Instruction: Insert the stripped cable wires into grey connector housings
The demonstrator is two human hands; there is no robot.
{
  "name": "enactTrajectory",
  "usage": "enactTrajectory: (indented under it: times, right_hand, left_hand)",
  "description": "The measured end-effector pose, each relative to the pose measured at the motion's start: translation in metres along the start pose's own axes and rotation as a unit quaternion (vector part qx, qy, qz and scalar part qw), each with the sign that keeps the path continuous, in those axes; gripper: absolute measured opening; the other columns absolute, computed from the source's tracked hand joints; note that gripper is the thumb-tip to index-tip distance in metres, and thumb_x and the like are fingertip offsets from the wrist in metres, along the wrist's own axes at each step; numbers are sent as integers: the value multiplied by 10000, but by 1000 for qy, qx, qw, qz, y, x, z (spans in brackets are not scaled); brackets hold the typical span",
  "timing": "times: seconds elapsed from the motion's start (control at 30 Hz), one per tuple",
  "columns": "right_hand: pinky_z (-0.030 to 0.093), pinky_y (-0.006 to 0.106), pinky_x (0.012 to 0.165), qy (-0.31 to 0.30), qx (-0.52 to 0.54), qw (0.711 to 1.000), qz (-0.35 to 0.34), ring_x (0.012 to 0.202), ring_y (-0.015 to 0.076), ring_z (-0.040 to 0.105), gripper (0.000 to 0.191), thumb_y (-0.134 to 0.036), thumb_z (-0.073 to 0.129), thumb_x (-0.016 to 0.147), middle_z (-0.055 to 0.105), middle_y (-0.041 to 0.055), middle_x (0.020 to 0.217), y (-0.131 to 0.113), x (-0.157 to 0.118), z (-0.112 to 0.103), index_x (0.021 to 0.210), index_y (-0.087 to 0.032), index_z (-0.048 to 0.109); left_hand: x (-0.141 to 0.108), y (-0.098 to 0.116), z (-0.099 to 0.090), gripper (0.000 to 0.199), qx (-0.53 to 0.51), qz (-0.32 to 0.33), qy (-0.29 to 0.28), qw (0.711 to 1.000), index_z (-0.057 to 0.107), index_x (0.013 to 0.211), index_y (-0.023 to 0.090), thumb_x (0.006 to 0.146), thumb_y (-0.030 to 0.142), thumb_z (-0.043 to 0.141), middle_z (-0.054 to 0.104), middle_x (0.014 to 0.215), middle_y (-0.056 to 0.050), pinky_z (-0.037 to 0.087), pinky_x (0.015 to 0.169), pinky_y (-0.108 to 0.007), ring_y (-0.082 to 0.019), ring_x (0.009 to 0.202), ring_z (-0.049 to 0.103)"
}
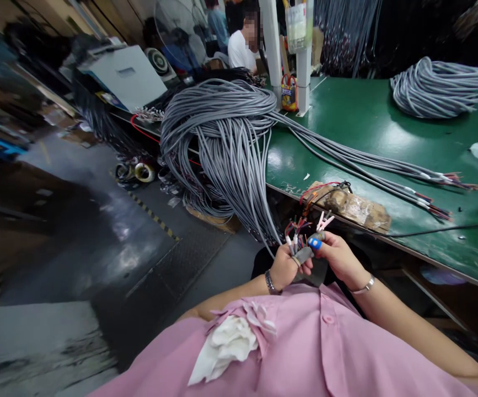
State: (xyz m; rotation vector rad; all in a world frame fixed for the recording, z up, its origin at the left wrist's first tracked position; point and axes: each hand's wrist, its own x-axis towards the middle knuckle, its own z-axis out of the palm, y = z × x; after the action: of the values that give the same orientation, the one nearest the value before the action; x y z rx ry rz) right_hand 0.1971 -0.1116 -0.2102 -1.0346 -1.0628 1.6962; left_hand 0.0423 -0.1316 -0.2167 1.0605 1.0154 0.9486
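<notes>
My left hand [285, 267] is closed around the ends of several grey cables, with a grey cover on its thumb. Above its fingers stand the cables' white-banded ends and thin coloured wires [300, 225], mostly red and dark. My right hand [340, 255] is pinched right beside these wires, with a blue wrap on the thumb and a greyish cover on a finger. What lies between its fingertips is hidden. Just above this hand, a pale pink clip-like piece [325, 221] sticks up at the bench edge. The held cables appear to come from the large grey bundle [226, 132].
A green bench [346, 116] runs along the right, bearing a worn wooden block [356, 207] at its edge, stripped cable ends [433, 207] and a coiled cable bundle [441, 88]. A white post [304, 71] rises behind. Farther back sits a person in white [241, 49].
</notes>
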Motion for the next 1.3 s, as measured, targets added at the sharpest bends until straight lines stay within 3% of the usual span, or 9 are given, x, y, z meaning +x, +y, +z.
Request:
enactTrajectory:
  times: [0.13, 0.23, 0.3, 0.4, 0.5, 0.7, 0.9, 1.3]
  right_hand:
    - [362, 217, 537, 72, 95, 993, 5, 532, 74, 424, 230, -311, 748, 720, 492, -36, 590, 7, 6, -17, 688, -166, 572]
    - [411, 218, 554, 107, 203, 972, 44, 557, 80, 459, 257, -402, 724, 731, 534, -19, 663, 7, 13, -30, 728, -178, 599]
    - [454, 240, 590, 71, 232, 967, 79, 630, 106, 522, 377, -553, 658, 749, 603, 24, 795, 3, 18, -34, 833, -185, 645]
    - [472, 245, 604, 2, 208, 976, 68, 690, 125, 553, 456, -619, 600, 769, 626, 52, 890, -4, 26, -32, 909, -189, 661]
    - [444, 215, 562, 26, 159, 987, 6, 634, 105, 519, 384, -552, 626, 790, 600, 30, 770, -7, 31, -24, 831, -171, 655]
    - [448, 269, 539, 50, 189, 981, 7, 615, 148, 529, 477, -648, 621, 731, 599, 45, 701, -3, 37, -15, 765, -173, 635]
    - [449, 289, 545, 93, 211, 973, -9, 593, 158, 530, 459, -624, 688, 681, 609, 47, 666, -5, 39, -10, 725, -173, 614]
    - [438, 259, 568, 43, 239, 969, 37, 642, 138, 542, 520, -713, 540, 747, 624, 33, 775, -5, 33, -15, 811, -205, 634]
  left_hand:
    - [6, 3, -3, 390, -74, -4, 57, 996, 595, 726, 107, 773, 492, 637, 583, 541, -18, 305, 362, -187, -93, 390, 522]
    - [9, 8, -4, 370, -104, -12, 37, 994, 585, 715, 111, 742, 471, 668, 555, 509, 2, 301, 348, -190, -79, 351, 477]
    - [11, 14, -3, 361, -119, -16, -3, 993, 586, 710, 107, 726, 455, 684, 544, 493, 4, 301, 338, -192, -82, 338, 466]
    - [16, 22, 1, 361, -134, -22, -62, 989, 583, 704, 104, 716, 448, 692, 543, 486, -2, 306, 323, -197, -90, 326, 458]
    - [24, 28, 6, 377, -142, -35, -86, 986, 582, 736, 107, 695, 462, 703, 538, 480, 3, 312, 317, -202, -89, 318, 442]
    - [38, 26, 12, 416, -130, -69, -83, 986, 577, 745, 111, 656, 491, 719, 521, 479, 13, 301, 324, -194, -67, 324, 411]
    - [40, 19, 13, 419, -120, -74, -72, 987, 556, 706, 119, 630, 497, 722, 501, 461, 21, 303, 320, -198, -64, 322, 397]
    - [33, 15, 9, 372, -138, -72, -55, 986, 561, 712, 120, 669, 464, 695, 505, 453, 21, 299, 310, -189, -66, 307, 393]
